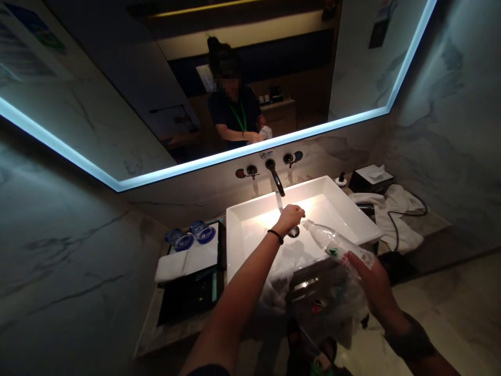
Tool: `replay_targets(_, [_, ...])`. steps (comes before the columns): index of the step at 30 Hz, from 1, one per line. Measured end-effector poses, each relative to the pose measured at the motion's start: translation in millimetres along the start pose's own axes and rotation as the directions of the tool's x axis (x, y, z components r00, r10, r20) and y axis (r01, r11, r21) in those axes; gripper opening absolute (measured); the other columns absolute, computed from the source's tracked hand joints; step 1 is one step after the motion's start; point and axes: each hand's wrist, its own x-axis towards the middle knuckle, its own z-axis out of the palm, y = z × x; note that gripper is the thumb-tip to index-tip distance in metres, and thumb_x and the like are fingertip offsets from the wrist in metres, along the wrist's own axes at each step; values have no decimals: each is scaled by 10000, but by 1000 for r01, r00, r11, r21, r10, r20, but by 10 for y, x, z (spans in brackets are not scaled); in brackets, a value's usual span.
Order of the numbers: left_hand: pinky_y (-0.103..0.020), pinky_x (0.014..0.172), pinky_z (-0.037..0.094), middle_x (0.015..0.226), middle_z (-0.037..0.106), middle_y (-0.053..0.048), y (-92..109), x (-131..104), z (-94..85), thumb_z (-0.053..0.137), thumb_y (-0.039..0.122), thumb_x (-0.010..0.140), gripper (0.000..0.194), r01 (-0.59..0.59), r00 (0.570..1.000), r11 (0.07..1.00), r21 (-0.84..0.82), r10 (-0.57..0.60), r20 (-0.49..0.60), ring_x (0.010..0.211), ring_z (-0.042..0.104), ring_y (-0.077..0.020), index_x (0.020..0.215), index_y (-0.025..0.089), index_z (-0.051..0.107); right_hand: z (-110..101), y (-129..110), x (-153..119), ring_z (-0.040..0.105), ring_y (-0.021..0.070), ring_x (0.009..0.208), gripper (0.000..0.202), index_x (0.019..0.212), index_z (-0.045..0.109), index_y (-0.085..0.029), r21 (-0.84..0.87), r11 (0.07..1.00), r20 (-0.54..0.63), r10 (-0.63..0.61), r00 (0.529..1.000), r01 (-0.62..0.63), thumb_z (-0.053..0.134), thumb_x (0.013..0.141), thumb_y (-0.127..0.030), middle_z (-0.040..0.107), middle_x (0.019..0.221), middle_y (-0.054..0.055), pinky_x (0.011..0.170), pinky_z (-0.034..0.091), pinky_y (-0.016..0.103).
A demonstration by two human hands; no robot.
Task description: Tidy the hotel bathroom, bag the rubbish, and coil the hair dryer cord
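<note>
My right hand [371, 284] is wrapped round the lower part of a clear plastic bottle [326, 239] with red and green print. The bottle is tilted over the front right of the white sink [234, 235], its uncapped mouth pointing left toward my other hand. Above the basin, my left hand [290, 218] has its fingers curled together close to that mouth, apart from it. Whatever the fingers may hold is hidden. Just behind the left hand is the dark spout [277, 181], with a lever handle on either side. The metal drain [294, 232] shows below.
Left of the sink, two blue-tinted glasses [203, 230] and a folded white cloth [188, 263] lie on the counter. To the right are a soap bottle [341, 180], a tissue box [371, 178], a white towel [403, 227] and a black cord. Clear plastic [324, 308] hangs before the basin.
</note>
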Motion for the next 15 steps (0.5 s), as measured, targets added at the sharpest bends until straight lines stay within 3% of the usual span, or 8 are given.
replay_targets(2, [-193, 469, 265, 509, 468, 13, -119, 188, -3, 480, 163, 791, 185, 65, 995, 998, -12, -65, -72, 449, 383, -55, 749, 65, 631, -2, -5, 161, 601, 252, 898, 675, 1061, 554, -157, -222, 973, -59, -74, 996, 59, 686, 649, -675, 641, 967, 69, 784, 463, 344])
replay_targets(6, [-198, 415, 247, 478, 428, 31, -421, 336, 103, 428, 281, 861, 275, 133, 991, 984, -118, -134, 0, 370, 364, -64, 814, 80, 609, 47, -87, 414, 581, 306, 968, 700, 962, 528, -174, -488, 873, -115, -54, 992, -9, 622, 577, -750, 628, 969, 96, 777, 436, 367])
replay_targets(10, [-201, 430, 351, 533, 460, 13, -802, 378, 277, 393, 258, 867, 251, 229, 973, 950, -214, -221, 62, 408, 464, -89, 846, 84, 574, 123, -183, 594, 581, 329, 988, 707, 982, 486, -178, -692, 721, -133, -82, 988, -33, 555, 607, -774, 623, 1000, 132, 764, 443, 355])
replay_targets(12, [-202, 479, 413, 595, 491, 0, -1007, 391, 250, 402, 223, 849, 211, 269, 963, 931, -247, -254, 92, 466, 506, -86, 857, 87, 563, 145, -224, 664, 579, 328, 1006, 721, 1029, 476, -177, -752, 658, -138, -86, 987, -48, 543, 634, -776, 616, 1043, 139, 795, 450, 353])
replay_targets(15, [-199, 498, 417, 574, 444, 25, -1307, 356, 27, 432, 230, 833, 186, 303, 952, 925, -229, -285, 109, 456, 438, -66, 838, 97, 562, 167, -280, 747, 575, 317, 1033, 754, 1115, 457, -177, -795, 599, -144, -36, 989, -94, 546, 665, -776, 604, 1102, 136, 826, 456, 344])
